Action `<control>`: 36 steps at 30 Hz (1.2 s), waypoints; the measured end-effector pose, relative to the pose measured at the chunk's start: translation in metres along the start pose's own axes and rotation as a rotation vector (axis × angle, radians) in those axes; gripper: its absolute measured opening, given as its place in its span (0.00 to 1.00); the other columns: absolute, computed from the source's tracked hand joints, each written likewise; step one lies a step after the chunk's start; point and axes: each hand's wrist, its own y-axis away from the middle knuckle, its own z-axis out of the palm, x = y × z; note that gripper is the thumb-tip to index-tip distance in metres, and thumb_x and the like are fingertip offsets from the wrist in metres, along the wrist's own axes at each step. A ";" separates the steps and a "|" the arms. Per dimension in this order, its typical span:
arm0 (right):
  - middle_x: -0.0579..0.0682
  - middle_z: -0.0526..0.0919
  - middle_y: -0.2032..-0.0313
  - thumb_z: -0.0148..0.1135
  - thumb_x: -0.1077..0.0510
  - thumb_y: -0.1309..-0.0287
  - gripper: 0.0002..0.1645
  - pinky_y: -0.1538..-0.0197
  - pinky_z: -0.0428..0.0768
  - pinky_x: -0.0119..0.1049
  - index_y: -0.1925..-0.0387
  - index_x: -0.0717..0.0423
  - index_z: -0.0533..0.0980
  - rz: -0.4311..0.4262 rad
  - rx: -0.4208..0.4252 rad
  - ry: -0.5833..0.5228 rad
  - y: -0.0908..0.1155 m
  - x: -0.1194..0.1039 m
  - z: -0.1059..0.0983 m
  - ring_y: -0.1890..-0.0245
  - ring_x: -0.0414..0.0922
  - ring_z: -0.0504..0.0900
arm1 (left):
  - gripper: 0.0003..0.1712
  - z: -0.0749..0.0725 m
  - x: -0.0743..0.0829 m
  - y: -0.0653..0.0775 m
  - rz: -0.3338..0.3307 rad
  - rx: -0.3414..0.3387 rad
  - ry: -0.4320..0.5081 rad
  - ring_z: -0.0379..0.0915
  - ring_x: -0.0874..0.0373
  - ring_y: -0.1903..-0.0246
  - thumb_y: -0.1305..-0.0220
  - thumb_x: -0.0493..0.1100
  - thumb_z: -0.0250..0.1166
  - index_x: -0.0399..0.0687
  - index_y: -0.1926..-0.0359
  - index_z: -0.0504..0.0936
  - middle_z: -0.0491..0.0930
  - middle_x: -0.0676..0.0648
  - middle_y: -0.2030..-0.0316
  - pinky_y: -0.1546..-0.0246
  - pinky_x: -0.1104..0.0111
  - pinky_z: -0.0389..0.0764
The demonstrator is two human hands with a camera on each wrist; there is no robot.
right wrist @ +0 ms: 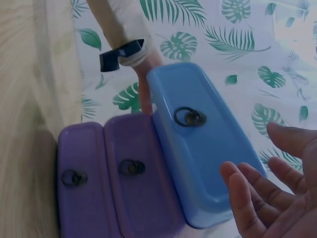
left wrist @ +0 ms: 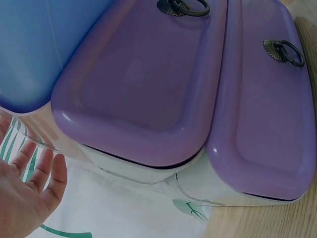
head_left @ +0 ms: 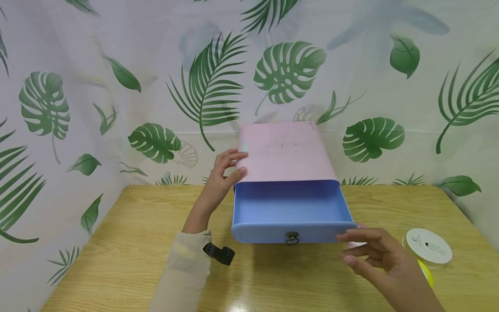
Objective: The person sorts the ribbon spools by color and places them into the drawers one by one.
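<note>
A small drawer cabinet with a pink top point(head_left: 284, 151) stands at the back of the table. Its blue top drawer point(head_left: 319, 232) is pulled out, with its inside floor showing and a dark ring handle point(head_left: 292, 239) on the front. Two purple drawers point(left wrist: 143, 84) below it are closed. My left hand point(head_left: 218, 184) rests on the cabinet's left side, fingertips touching the pink shell. At the drawer's front right corner is my right hand point(head_left: 390, 260); its fingers are relaxed and hold nothing. Whether they touch the corner I cannot tell.
On the right of the wooden table point(head_left: 128, 260) lies a white spool point(head_left: 429, 245). A yellow object point(head_left: 426, 273) and a pink-and-white object point(head_left: 354, 244) are partly hidden by my right hand. A leaf-patterned cloth point(head_left: 156, 99) hangs behind the table.
</note>
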 end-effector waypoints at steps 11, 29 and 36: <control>0.32 0.81 0.50 0.65 0.74 0.48 0.29 0.60 0.77 0.17 0.44 0.58 0.72 0.035 0.142 0.180 0.010 0.011 -0.041 0.58 0.26 0.82 | 0.28 0.001 0.001 0.000 -0.001 0.006 0.002 0.53 0.45 0.35 0.35 0.52 0.54 0.55 0.35 0.70 0.50 0.50 0.28 0.44 0.47 0.67; 0.13 0.65 0.51 0.68 0.61 0.44 0.32 0.62 0.70 0.11 0.38 0.50 0.67 0.248 0.078 0.293 0.024 0.079 -0.078 0.56 0.10 0.66 | 0.27 0.001 -0.002 0.000 -0.001 -0.001 0.012 0.53 0.44 0.34 0.34 0.53 0.54 0.56 0.35 0.70 0.50 0.50 0.28 0.43 0.45 0.67; 0.23 0.63 0.45 0.66 0.50 0.41 0.41 0.65 0.71 0.17 0.34 0.63 0.60 0.402 -0.071 0.390 0.027 0.099 -0.089 0.58 0.12 0.65 | 0.27 0.000 -0.004 -0.001 -0.007 0.010 0.011 0.53 0.43 0.34 0.35 0.52 0.54 0.56 0.35 0.71 0.50 0.50 0.28 0.42 0.44 0.67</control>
